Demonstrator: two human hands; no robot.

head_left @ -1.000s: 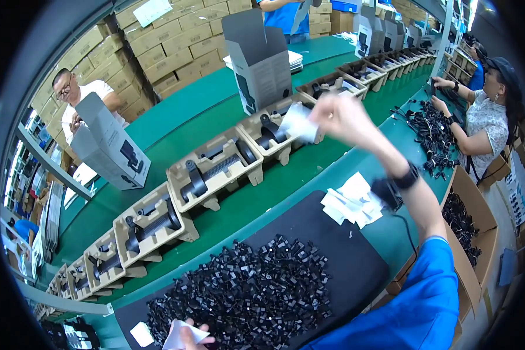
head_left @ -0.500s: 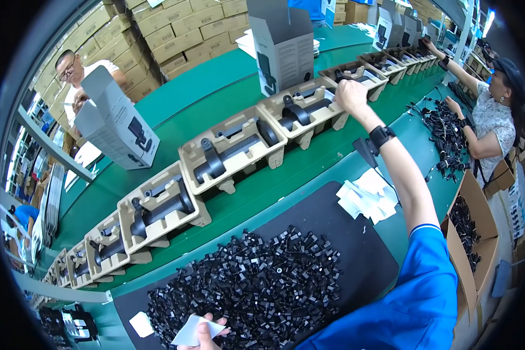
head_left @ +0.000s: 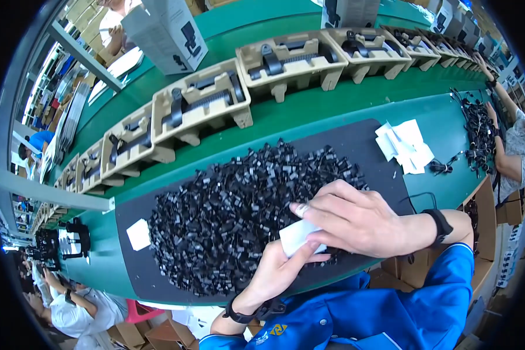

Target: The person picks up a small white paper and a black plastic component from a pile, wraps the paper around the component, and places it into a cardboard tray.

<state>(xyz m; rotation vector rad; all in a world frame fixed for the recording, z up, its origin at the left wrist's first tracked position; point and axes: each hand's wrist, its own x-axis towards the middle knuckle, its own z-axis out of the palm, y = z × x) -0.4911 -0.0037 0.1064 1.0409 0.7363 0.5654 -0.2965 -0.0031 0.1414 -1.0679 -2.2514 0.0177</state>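
Note:
Over the front of a heap of small black plastic parts [head_left: 233, 204], my two hands meet at some white paper slips [head_left: 300, 233]. My left hand [head_left: 274, 274] pinches the slips from below, its thumb along their near side. Bent over them from the right, my right hand [head_left: 356, 224] has its fingers closed on their upper edge and hides part of them. Whether it holds one slip or several I cannot tell. The black parts lie just beneath and beyond both hands, on a black mat [head_left: 367, 137].
Beyond the mat, moulded tan trays [head_left: 181, 137] with black devices line a green conveyor [head_left: 297, 111]. Loose papers [head_left: 405, 146] lie at the mat's right, another white slip [head_left: 138, 234] at its left. A printed box [head_left: 166, 38] stands behind the trays. Co-workers sit on both sides; cables [head_left: 478, 134] pile up right.
My right hand has come back from the far trays to the paper slips in my left hand. The view has shifted, and both hands now sit at the heap's front edge.

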